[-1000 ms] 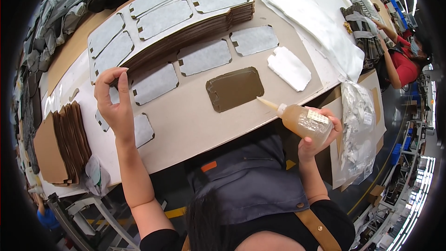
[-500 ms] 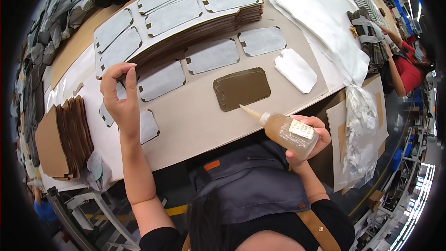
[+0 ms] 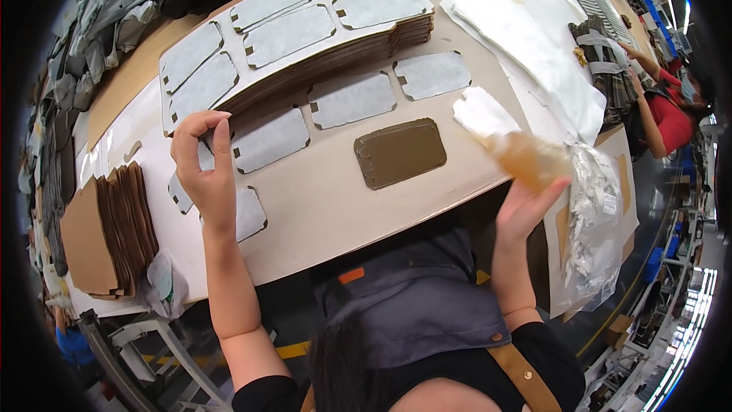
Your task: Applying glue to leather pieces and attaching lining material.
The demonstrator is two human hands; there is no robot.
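Observation:
My right hand grips a clear squeeze bottle of amber liquid, blurred by motion. Its nozzle end is near a white fluffy pad at the table's right. Lying flat left of the bottle is a brown rectangular panel with a glossy-looking face and an uneven edge. My left hand is raised at the near left corner of a tall panel stack. Its thumb and index tips meet in a pinch; anything between them is too small or hidden to see.
Pale grey pieces with dark corners lie in a row before the stack, with more on top. Brown cardboard pieces stand at left. White sheet material and a clear plastic bag are at right. A person in red works beyond.
My right hand has swung the bottle up and to the right, its nozzle leaving the brown panel's near edge. The left hand keeps nearly the same pose.

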